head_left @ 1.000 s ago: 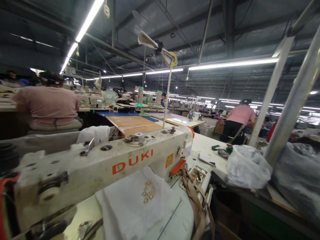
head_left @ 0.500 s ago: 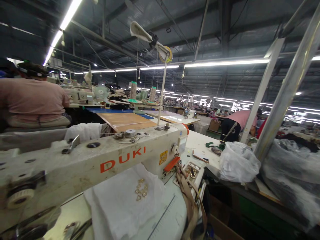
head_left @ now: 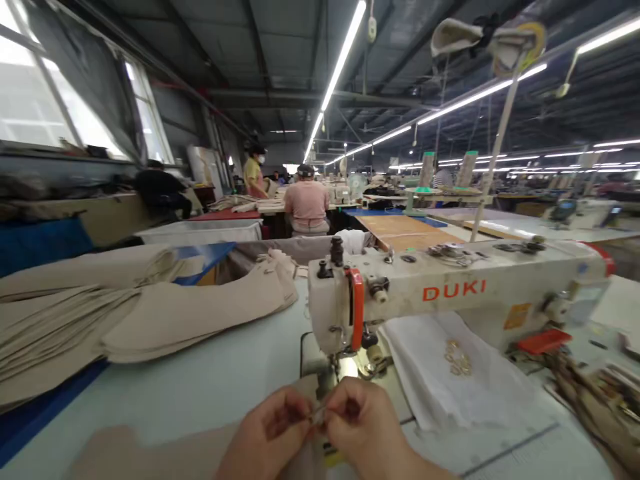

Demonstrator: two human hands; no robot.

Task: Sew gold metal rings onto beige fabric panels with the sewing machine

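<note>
Both hands low at the near edge of the pale blue-white counter [head_left: 210, 387], just in front of the needle end of the cream DUKI sewing machine [head_left: 450, 293]. Left hand [head_left: 265, 433] and right hand [head_left: 365, 427] pinched together, fingertips meeting on a small blurred metal piece [head_left: 318, 415]; long axis and heading too blurred to tell. Left of the machine, open counter, then stacked beige fabric pieces [head_left: 150, 307]. Right of the needle, under the machine arm, a white cloth [head_left: 450, 380] bearing small gold rings [head_left: 457, 357]. Behind the machine, a person in a pink shirt [head_left: 306, 203].
</note>
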